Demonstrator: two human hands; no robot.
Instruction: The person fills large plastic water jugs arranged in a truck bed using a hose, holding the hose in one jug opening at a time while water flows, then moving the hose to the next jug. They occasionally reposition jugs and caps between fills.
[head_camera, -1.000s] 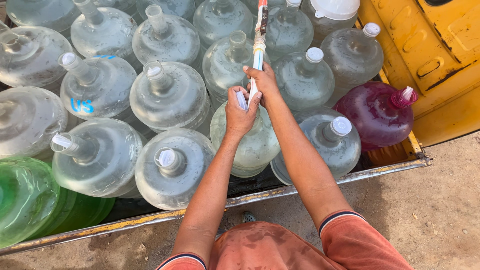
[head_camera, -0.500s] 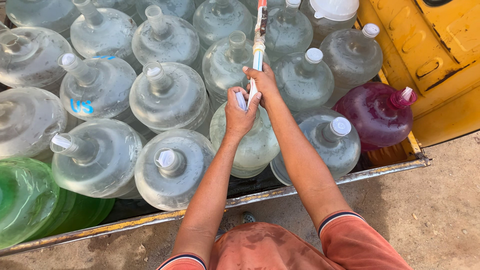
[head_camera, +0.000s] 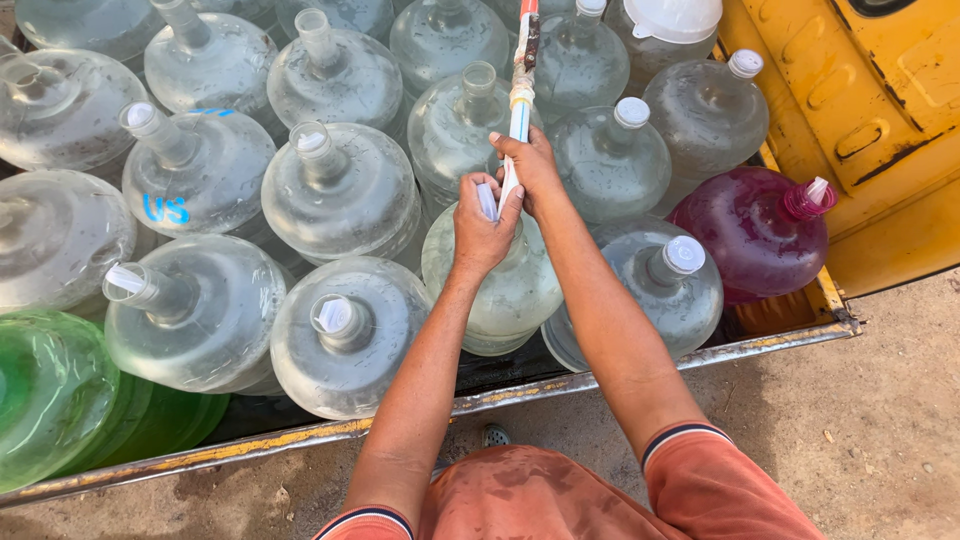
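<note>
Clear plastic water jugs, big and round-shouldered, lie packed neck-up across the bed of a cart, and the person's two bare arms reach in from six o'clock toward the middle of the load. The left hand (head_camera: 483, 225) is curled shut around the neck of the clear plastic jug nearest the middle (head_camera: 500, 290), thumb and fingers wrapped about a small pale cap or spout at its top. Just beside it at one o'clock, the right hand (head_camera: 530, 165) pinches a thin white hose with a blue stripe (head_camera: 519, 110), which runs up toward twelve o'clock and out of view; the lower end of the hose comes down between the two hands to the jug's mouth. Whether it enters the mouth I cannot tell, as the fingers cover it.

At three o'clock from the hands lies a dark red plastic jug with a pink cap (head_camera: 750, 230), touching a clear capped jug (head_camera: 660, 290) below it. At eight o'clock, by the frame's edge, sits a green translucent jug (head_camera: 50, 390). A yellow painted metal panel (head_camera: 860, 120) fills the two o'clock corner, and a worn yellow metal rail (head_camera: 300, 435) edges the load toward six o'clock, with sandy ground beyond.
</note>
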